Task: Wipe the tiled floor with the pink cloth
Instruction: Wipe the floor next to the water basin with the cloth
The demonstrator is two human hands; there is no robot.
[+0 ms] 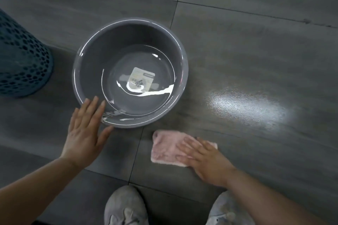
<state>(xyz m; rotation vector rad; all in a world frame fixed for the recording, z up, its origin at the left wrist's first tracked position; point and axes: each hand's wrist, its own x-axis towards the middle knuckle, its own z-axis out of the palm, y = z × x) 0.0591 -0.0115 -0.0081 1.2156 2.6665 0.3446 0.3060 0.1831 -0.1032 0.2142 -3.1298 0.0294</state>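
The pink cloth lies flat and folded on the dark grey tiled floor, just below the basin. My right hand presses flat on the cloth's right half, fingers spread and blurred. My left hand is open with fingers apart, its fingertips and thumb against the near left rim of the grey basin. The basin holds shallow water, and a label shows on its bottom.
A blue perforated basket stands at the left edge. My two grey shoes are at the bottom of the view. A bright light reflection lies on the wet-looking tile right of the basin. Tile seams cross beside the basin.
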